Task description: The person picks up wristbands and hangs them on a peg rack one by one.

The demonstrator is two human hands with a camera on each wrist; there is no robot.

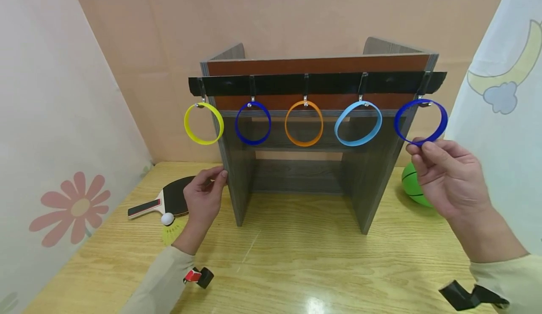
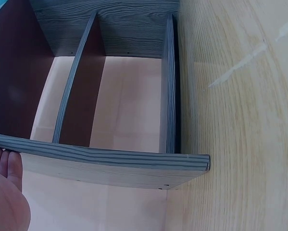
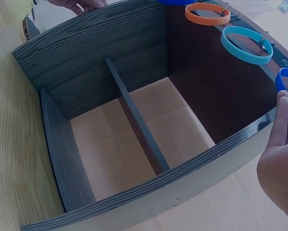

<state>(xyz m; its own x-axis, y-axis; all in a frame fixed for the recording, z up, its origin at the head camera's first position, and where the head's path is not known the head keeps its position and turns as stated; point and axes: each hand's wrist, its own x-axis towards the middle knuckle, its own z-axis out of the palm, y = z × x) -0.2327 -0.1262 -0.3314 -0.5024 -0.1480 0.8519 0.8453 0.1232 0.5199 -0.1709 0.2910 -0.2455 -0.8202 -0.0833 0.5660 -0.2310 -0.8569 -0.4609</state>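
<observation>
A row of silicone wristbands hangs from small metal clips on a black strip (image 1: 279,84) across a grey wooden shelf (image 1: 296,177). My right hand (image 1: 455,177) pinches the lower rim of the far-right dark blue wristband (image 1: 442,121) between thumb and fingers; its top still meets the clip. Left of it hang a light blue wristband (image 1: 358,142), an orange wristband (image 1: 304,143), another dark blue wristband (image 1: 253,141) and a yellow wristband (image 1: 203,140). My left hand (image 1: 205,196) grips the front edge of the shelf's left side panel, its fingers curled against the outer face (image 2: 14,166).
On the wooden table (image 1: 296,267), left of the shelf, lie a table tennis paddle (image 1: 173,196), a white ball (image 1: 167,219) and a yellow shuttlecock (image 1: 171,233). A green ball (image 1: 412,187) sits right of the shelf, partly behind my right hand. Printed curtains flank both sides.
</observation>
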